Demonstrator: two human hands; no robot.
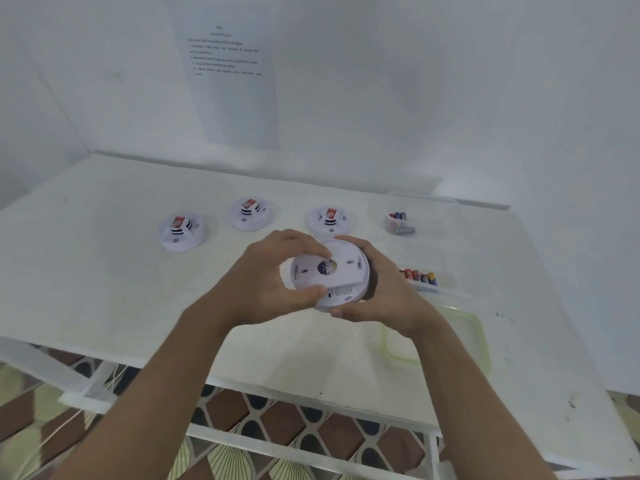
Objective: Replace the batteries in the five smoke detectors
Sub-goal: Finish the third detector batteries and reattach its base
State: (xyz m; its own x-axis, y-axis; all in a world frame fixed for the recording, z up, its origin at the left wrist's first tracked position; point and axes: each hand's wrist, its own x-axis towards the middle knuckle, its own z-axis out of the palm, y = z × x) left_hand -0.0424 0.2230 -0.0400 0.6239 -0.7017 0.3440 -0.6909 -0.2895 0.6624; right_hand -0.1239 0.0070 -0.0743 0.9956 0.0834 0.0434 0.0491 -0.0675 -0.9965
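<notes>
Left fingers (313,252): curled over the top edge of the back plate, thumb pressed on its lower rim, so this hand is gripping the plate itself.
Left hand (268,278): clamped on the left side of the held detector (330,275), wrist angled as if for a twist.
Right hand (377,289): wrapped round the right and underside of the body, fingers closed on the rim, thumb under the bottom edge.
Held detector: up off the table (104,271), back face towards the camera, tilted; a dark opening with a bit of blue and yellow shows at the centre.
Step in hand, my read: plate being turned against body, opening or closing. I cannot tell which from here.
Three detectors (181,232) on the table: sitting in a row behind the hands, face up, covers on. Whether they hold new cells, I cannot tell.
Fifth detector: not in view anywhere.
Far tub (401,223): clear container at the back right, a few batteries in it, some standing, one grey one lying down.
Near tub (420,275): just right of the right hand, a row of red-and-yellow batteries side by side.
Green-rimmed lid (479,341): flat on the table, nearer the front edge.
Progress, as a judgement: one unit in work, at least the visible three unconfirmed, so plenty may remain.
</notes>
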